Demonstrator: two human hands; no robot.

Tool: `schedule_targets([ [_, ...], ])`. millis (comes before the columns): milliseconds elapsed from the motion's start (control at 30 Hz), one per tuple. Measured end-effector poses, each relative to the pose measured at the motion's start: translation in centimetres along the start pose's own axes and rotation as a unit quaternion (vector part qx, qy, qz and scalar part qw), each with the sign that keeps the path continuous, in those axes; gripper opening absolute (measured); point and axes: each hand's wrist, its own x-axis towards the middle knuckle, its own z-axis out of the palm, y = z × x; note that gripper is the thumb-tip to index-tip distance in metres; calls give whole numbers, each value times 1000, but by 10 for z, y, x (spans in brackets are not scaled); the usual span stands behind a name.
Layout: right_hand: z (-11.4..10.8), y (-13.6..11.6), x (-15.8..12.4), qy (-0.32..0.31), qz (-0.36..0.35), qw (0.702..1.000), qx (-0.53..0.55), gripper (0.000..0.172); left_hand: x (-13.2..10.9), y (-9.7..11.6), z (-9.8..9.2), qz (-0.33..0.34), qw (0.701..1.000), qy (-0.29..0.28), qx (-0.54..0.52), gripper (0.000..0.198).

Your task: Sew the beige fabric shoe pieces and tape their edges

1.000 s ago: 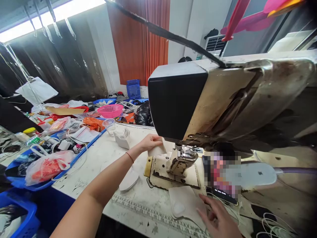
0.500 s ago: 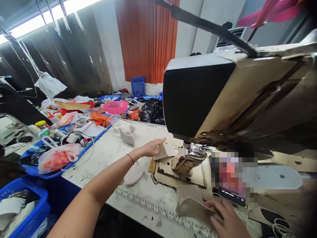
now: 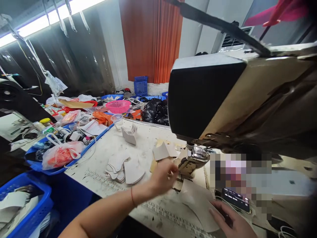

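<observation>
Off-white panels, cut flat and looking like card or coated fabric, are what the hands work with in the head view. One curved panel [image 3: 198, 203] lies at the near edge of the sewing machine [image 3: 208, 96], over the white table [image 3: 99, 155], and the right hand [image 3: 231, 216] has its edge lightly pinched, thumb and forefinger only slightly apart. The left hand [image 3: 164, 177] hangs between that panel and the presser foot [image 3: 198, 153], its fingers half curled (slightly blurred, so whether anything sits between them I cannot tell).

Behind the left hand, a smaller bent piece [image 3: 160, 152] rests on the machine bed, near the presser foot but not seen under it. Left of the bed lie a loose pile of cut shapes [image 3: 116, 168] and, just beside it, a rounded piece [image 3: 135, 171]; farther back, a folded stack [image 3: 130, 135] stands near a clear plastic cup [image 3: 117, 121].

My judgement is that the step in hand is readying the panel, before any stitching. The next move calls for the left fingers to take the panel's far edge, so both hands can square it, keeping the thin sheet flat and the fingertips clear of the presser foot.
</observation>
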Motion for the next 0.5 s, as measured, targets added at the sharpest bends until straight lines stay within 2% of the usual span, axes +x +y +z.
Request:
schedule_targets([
  [33, 3, 2, 2, -9, -9, 1000, -7, 35, -13, 5, 15, -24, 999, -43, -2, 20],
  [100, 7, 6, 7, -38, -44, 998, -27, 34, -33, 9, 40, -71, 991, -106, 28, 50],
  [167, 11, 10, 11, -18, -112, 991, -66, 29, -42, 10, 54, -83, 988, -121, 44, 53],
  [200, 14, 11, 13, 18, -154, 984, -92, 28, -43, 11, 55, -75, 988, -129, 39, 52],
  [267, 17, 9, 15, 88, -234, 959, -131, 31, -40, 17, 45, -17, 987, -161, 5, 54],
  [333, 19, 2, 14, 93, -260, 954, -119, 40, -34, 26, 26, 72, 977, -200, -35, 60],
  [400, 19, -8, 10, 44, -195, 979, -48, 41, -28, 36, 8, 109, 973, -190, -74, 62],
  [433, 18, -13, 7, 18, -137, 990, 4, 40, -26, 39, 2, 88, 979, -158, -96, 58],
  [500, 17, -19, 2, 7, -24, 996, 84, 40, -25, 41, -3, -11, 989, -52, -137, 44],
])
